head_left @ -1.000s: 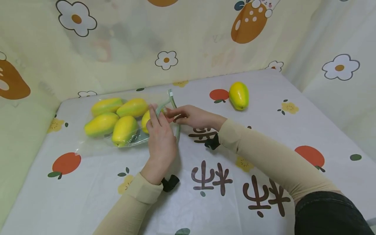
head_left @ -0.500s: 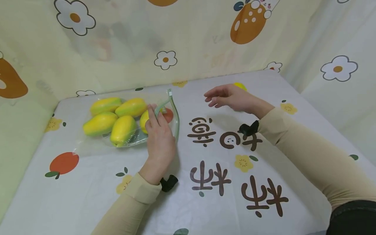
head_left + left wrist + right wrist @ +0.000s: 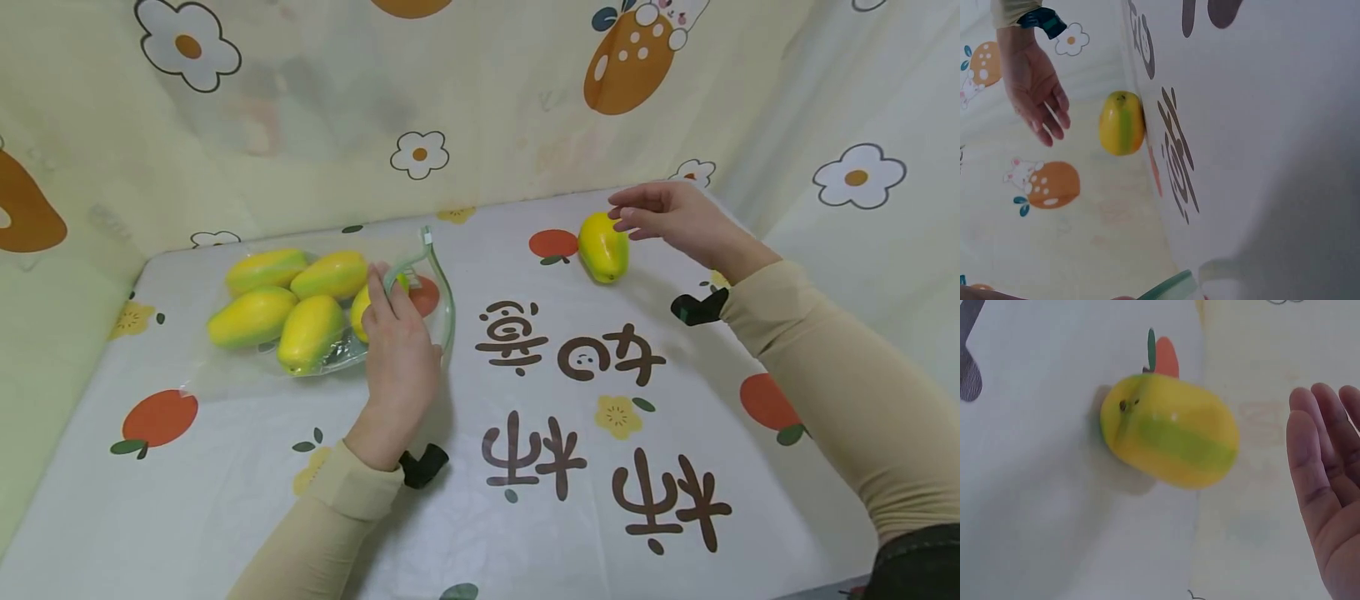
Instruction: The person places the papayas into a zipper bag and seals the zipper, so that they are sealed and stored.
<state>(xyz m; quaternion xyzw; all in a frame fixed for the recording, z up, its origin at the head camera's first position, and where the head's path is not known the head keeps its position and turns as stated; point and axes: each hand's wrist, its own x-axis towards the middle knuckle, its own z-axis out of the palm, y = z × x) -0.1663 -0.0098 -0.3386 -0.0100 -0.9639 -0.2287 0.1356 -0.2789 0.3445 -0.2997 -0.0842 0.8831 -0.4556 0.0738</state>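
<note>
On the left of the table lies a clear zip bag [image 3: 450, 321] with a green zip edge. Several yellow-green papayas [image 3: 252, 317] are inside it. My left hand [image 3: 401, 354] holds the bag's mouth, its fingers at the green zip edge, which bows up in a loop there. In the left wrist view, a strip of the green zip [image 3: 1169, 287] shows at the bottom. One more papaya [image 3: 603, 248] lies outside the bag, at the back right. Just beyond and right of it, my right hand [image 3: 686, 218] hovers with fingers extended and apart from the fruit, holding nothing [image 3: 1329, 487].
A white printed cloth [image 3: 540, 533] with fruit, flowers and dark lettering covers the table. A pale patterned curtain [image 3: 315, 125] hangs behind it, and another curtain side [image 3: 855, 275] borders the right. Both wrists wear black straps.
My right hand has left the bag's mouth and moved right to the lone papaya at the back. My left hand has stayed at the bag.
</note>
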